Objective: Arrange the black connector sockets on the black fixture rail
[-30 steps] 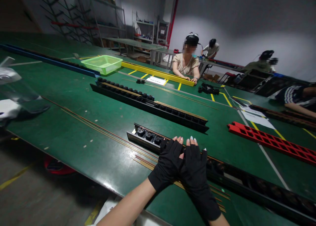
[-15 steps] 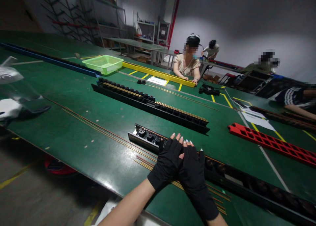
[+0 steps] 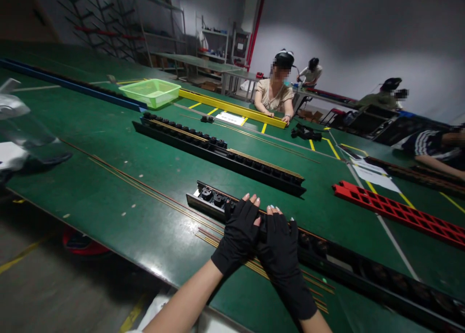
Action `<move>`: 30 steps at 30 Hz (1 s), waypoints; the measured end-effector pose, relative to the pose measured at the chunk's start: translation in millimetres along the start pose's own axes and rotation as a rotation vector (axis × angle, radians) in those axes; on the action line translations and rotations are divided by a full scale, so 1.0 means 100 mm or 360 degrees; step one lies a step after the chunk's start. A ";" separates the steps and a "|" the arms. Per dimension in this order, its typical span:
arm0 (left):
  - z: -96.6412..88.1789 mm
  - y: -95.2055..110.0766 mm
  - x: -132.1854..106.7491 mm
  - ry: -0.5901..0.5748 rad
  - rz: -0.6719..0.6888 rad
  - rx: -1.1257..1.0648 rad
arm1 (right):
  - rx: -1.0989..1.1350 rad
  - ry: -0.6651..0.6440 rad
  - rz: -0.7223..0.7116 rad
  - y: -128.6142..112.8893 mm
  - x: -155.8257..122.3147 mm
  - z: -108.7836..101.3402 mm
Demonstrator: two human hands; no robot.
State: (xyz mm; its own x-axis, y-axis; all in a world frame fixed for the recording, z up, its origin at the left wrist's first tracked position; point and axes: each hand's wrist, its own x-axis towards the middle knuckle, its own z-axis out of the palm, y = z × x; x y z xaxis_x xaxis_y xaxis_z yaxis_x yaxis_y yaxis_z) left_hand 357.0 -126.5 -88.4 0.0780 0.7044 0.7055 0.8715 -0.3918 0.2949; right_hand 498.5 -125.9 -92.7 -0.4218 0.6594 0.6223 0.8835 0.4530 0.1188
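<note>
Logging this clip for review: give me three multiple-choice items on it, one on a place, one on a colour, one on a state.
1. Where do both hands rest?
A. on the nearest black strip
B. in the basket
C. on the red strip

2. What colour is the basket?
A. blue
B. light green
C. red

3. How are the hands?
A. bare
B. in black fingerless gloves
C. in fists

A: the left hand and right hand press flat on the nearest black strip.
B: the basket is light green.
B: fingertips show past black gloves.
</note>
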 end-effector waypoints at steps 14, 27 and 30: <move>-0.03 -0.07 0.01 0.0071 -0.0117 0.0064 | 0.0059 0.0008 -0.0049 0.03 -0.03 -0.01; -0.03 -0.18 0.00 0.0098 -0.0172 0.0146 | 0.0115 0.0038 -0.0042 0.05 -0.05 0.00; -0.03 -0.25 0.02 0.0168 -0.0210 0.0095 | 0.0113 0.0050 -0.0049 0.04 -0.04 -0.01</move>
State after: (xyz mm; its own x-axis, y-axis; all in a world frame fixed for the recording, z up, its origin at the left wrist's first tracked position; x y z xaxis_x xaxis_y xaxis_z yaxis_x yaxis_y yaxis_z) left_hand 334.0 -117.1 -92.8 -0.0875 0.6799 0.7281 0.8984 -0.2619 0.3526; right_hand 503.7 -127.8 -93.7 -0.4410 0.6257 0.6434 0.8531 0.5151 0.0838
